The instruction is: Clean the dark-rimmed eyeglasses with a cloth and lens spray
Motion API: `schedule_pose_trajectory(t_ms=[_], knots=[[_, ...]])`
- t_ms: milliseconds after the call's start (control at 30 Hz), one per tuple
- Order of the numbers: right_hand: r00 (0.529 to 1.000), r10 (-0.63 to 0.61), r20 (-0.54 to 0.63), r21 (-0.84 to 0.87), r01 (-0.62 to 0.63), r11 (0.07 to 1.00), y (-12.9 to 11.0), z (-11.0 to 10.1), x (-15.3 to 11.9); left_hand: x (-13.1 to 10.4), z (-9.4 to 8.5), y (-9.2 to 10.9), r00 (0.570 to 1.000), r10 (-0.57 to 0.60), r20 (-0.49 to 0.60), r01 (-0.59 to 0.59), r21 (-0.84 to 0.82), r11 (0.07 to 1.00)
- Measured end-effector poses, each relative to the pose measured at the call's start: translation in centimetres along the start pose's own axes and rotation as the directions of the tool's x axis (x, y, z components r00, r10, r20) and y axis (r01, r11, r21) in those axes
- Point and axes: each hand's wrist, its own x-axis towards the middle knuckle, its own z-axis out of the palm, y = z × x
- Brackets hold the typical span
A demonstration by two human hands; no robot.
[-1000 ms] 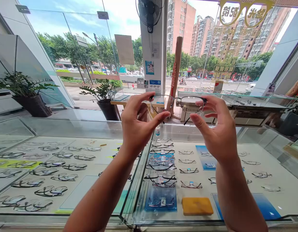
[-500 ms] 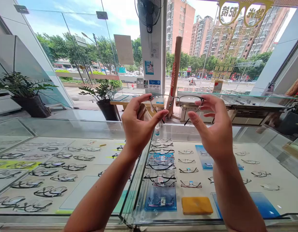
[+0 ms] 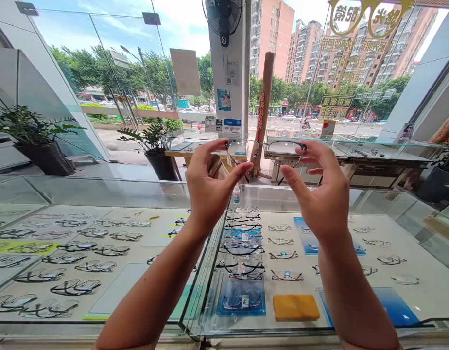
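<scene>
A pair of eyeglasses [image 3: 264,144] with a thin dark frame is held up level in front of me, above the glass display case. My left hand [image 3: 210,182] grips its left end, the index finger at the upper outer corner and the thumb below the lens. At the other end, my right hand [image 3: 321,189] pinches the right corner, thumb low and fingers behind. The temples point away from me and are mostly hidden. What looks like a cloth [image 3: 217,167] shows behind my left fingers.
Below, the glass display case [image 3: 155,187] holds many eyeglasses in rows and a yellow-brown block [image 3: 296,307]. A small white bottle [image 3: 236,194] stands near the case's back edge. Beyond are potted plants [image 3: 162,163], a wooden post [image 3: 265,97], a wall fan [image 3: 223,19] and shop windows.
Both hands hold the eyeglasses almost as before. The view has shifted very slightly, and the right thumb sits a touch further left and higher.
</scene>
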Motion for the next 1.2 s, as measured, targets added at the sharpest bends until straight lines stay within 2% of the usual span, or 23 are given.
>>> schedule_pose_trajectory(t_ms=[367,667,1200], knots=[[1.0,-0.022,-0.005,-0.035,0.022,0.999,0.09,0.04,0.03,-0.24,0.26,0.08,0.999,-0.015,-0.035,0.015,-0.008,1.0],[0.999,-0.029,-0.026,-0.028,0.029,0.999,0.16,0.33,0.02,-0.29,0.31,0.46,0.997,0.034,-0.072,-0.033,0.022,0.999],[1.0,-0.026,-0.016,-0.025,0.025,0.999,0.41,0.73,-0.12,-0.33,0.47,-0.05,0.995,0.039,-0.088,-0.037,0.028,0.999]])
